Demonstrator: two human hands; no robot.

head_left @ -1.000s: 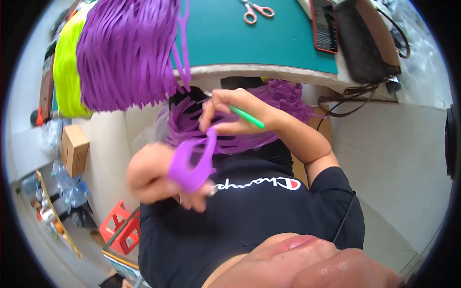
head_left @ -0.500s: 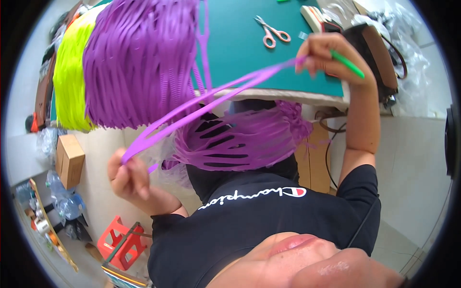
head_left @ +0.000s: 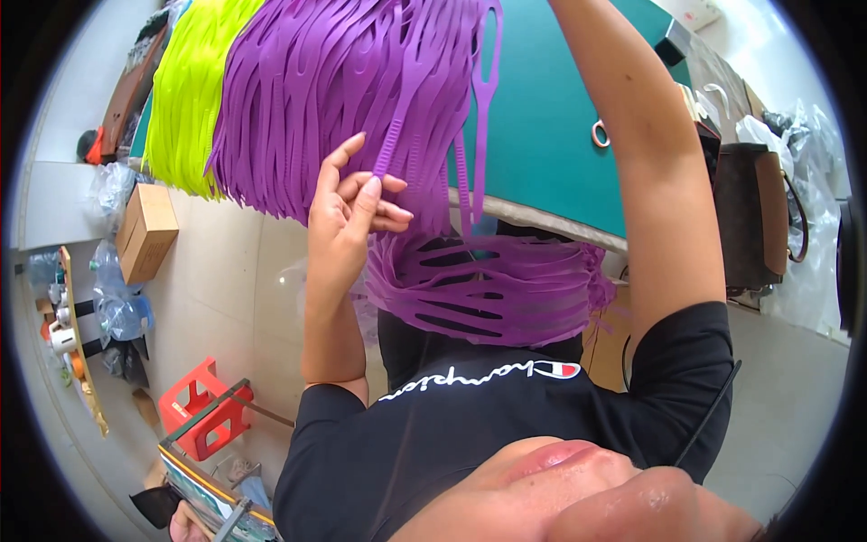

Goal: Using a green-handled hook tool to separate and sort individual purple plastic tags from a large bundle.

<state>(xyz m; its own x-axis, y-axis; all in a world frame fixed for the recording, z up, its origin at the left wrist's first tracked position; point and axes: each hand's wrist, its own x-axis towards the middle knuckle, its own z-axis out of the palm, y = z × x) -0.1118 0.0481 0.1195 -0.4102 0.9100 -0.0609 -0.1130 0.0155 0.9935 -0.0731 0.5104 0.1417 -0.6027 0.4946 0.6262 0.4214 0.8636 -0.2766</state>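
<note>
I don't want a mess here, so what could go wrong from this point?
The purple straps hang over the edge of the table, so a snag by the left hand, close against them, might drag some off. The pink-handled scissors, mostly hidden by the right arm, could get knocked.
</note>
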